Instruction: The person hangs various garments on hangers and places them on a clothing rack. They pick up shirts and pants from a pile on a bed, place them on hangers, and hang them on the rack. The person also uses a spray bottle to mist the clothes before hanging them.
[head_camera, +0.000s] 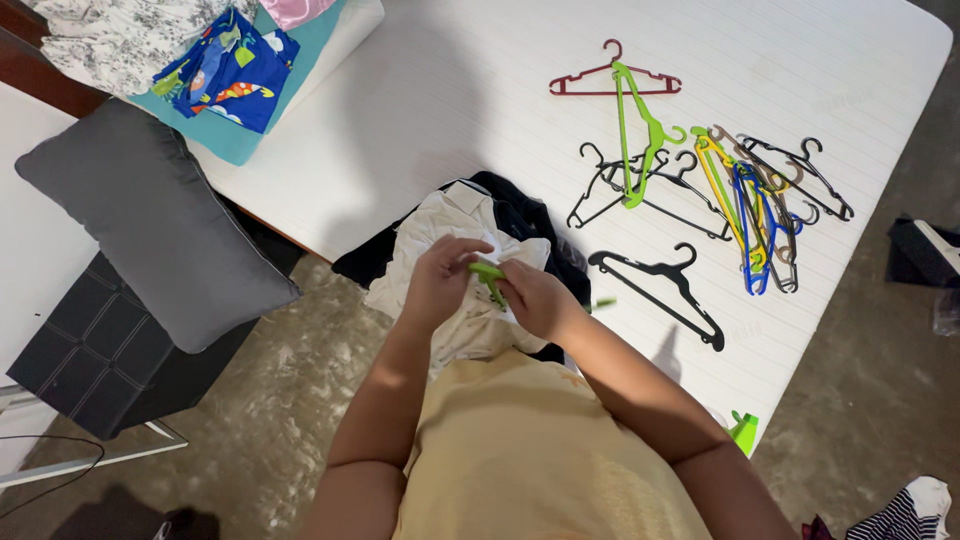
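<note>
both hands (490, 285) grip green hanger (488, 277) over white garment (450, 225)

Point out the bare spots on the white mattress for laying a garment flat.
Free: the wide stretch of white mattress between the folded clothes pile and the red hanger. Crowded: the heap of hangers on the right, and the near edge, under both hands' cream garment.

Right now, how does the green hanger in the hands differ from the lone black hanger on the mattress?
The green hanger is pinched by both the left hand and right hand, mostly hidden against the white garment. The black hanger lies untouched, flat and fully visible on the mattress. Colours differ. Both look like plastic.
</note>
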